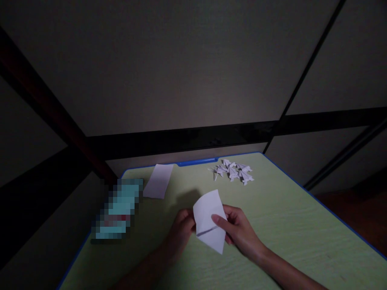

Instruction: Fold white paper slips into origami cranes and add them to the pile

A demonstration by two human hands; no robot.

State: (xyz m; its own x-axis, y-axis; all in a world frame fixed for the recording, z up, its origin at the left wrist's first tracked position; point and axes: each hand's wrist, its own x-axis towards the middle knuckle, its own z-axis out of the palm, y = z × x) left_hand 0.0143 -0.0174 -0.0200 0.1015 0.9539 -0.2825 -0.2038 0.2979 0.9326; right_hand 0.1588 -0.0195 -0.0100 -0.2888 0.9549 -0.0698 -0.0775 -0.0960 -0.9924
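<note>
Creased white paper (207, 209) is above a green table (278, 225): my right hand (242, 229) pinches its 3 o'clock edge; my left hand (181, 227) is at 9 o'clock, its grip too hidden to tell. Folded figures (232, 173) lie at 1 o'clock, a flat sheet (159, 182) at 10.

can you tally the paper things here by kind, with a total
Held paper: 1
Flat sheet: 1
Small folded figures: about 5, crowded together so hard to separate
Total: about 7
</note>
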